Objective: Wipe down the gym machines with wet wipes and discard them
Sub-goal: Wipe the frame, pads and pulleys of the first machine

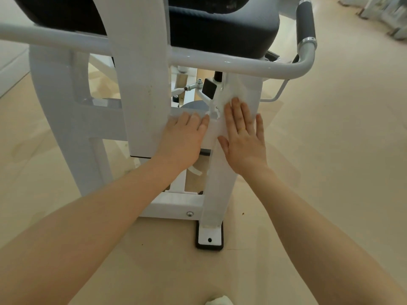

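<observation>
A white gym machine [141,89] with a dark padded seat [220,29] fills the upper half of the view. My right hand [243,135] lies flat with straight fingers on a white wet wipe [242,93], pressing it against the machine's right upright post [220,186]. My left hand [184,137] rests flat on the white cross beam just left of that post, and a thin white wipe edge [174,116] shows beyond its fingers. Both forearms reach in from the bottom of the frame.
A white tubular bar [220,60] crosses above my hands and ends in a grey padded handle [305,20] at the right. The post stands on a white foot plate with a black pad [209,238]. Beige floor surrounds the machine. More equipment [383,12] stands far right.
</observation>
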Tool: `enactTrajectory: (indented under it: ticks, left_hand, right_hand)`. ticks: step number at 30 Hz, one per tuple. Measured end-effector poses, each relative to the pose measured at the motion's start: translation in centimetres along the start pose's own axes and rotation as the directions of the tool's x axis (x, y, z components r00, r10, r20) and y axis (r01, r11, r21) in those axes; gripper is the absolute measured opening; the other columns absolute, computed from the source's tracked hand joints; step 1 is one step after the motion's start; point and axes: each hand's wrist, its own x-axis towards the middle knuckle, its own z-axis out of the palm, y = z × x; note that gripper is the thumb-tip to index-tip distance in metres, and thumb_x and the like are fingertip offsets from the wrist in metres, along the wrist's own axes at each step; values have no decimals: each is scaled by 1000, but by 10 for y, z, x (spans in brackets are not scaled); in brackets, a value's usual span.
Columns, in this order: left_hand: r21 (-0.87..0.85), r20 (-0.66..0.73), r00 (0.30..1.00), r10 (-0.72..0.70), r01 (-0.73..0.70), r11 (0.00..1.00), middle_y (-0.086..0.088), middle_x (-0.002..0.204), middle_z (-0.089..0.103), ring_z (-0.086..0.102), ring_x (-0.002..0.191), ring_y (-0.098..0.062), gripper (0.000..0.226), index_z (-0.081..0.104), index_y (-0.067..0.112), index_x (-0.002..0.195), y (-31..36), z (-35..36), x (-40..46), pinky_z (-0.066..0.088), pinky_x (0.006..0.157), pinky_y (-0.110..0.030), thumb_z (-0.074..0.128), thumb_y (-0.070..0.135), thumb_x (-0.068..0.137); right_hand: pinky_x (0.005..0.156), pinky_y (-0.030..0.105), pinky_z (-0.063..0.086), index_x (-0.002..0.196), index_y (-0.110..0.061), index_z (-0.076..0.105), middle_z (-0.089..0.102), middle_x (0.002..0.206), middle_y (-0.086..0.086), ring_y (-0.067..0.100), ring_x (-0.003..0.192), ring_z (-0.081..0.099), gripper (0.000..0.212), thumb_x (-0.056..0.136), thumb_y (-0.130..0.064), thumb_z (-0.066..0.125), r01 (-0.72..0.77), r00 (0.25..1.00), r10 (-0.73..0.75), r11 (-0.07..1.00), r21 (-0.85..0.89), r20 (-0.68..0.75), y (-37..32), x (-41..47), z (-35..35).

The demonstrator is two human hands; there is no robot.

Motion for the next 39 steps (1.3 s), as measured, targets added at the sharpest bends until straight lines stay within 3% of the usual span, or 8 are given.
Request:
enactTrajectory:
  ticks: [4,8,14,18,21,28,32,39]
  left_hand:
    - [25,-29,999,-17,17,1000,-16,139,38,37,124,-34,66,21,9,147,1,2,0,38,94,-42,51,15,88]
    - [50,-171,985,14,-5,999,-18,99,64,62,87,-35,69,62,3,118,-1,10,3,50,62,-33,80,14,52]
    - [85,-175,985,5,10,996,-15,100,65,63,87,-33,69,63,5,117,1,11,1,49,56,-31,79,19,50]
    - [69,-174,985,0,13,998,-16,104,64,62,90,-34,71,62,5,118,1,13,1,49,54,-31,80,18,50]
    - [47,-189,982,-28,37,998,-16,110,62,54,99,-32,77,59,6,121,2,19,-1,47,52,-29,79,19,48]
    - [-33,-229,972,-58,52,998,-20,113,60,51,102,-36,74,57,5,123,5,23,-1,49,53,-32,76,10,52]
    - [-12,-241,968,-62,61,998,-17,116,58,51,103,-35,76,55,8,126,4,25,-2,48,53,-33,75,14,53]
    - [50,-191,980,-57,67,996,-17,118,59,56,105,-35,82,54,8,128,5,24,-4,51,57,-33,78,22,51]
  right_hand:
    - [114,38,0,146,-9,22,25,153,10,24,141,18,62,93,-40,32,6,1000,-6,1000,-18,-15,8,-36,28]
    - [115,36,6,145,-8,24,30,151,12,25,140,21,60,94,-37,35,33,994,-31,999,22,-110,11,-22,25]
    - [115,34,-3,149,-11,19,17,156,9,26,145,10,58,98,-38,27,-68,982,107,969,238,-156,15,40,-8]
    - [115,34,-1,147,-10,27,29,152,11,29,143,19,57,97,-38,24,-15,978,72,960,281,-197,25,63,-16]
    - [116,35,0,148,-6,21,21,154,14,29,144,12,58,99,-35,30,-10,977,79,946,325,-199,24,52,-8]
    - [112,42,24,138,6,36,33,146,23,30,138,20,58,101,-36,21,40,966,60,926,375,-252,5,-32,40]
    - [106,45,37,126,7,52,47,137,22,33,130,37,40,99,-19,37,60,917,114,908,415,-381,7,-17,36]
    - [108,33,19,139,1,39,36,146,20,36,137,29,50,90,-3,48,-24,923,181,907,421,-339,20,38,7]
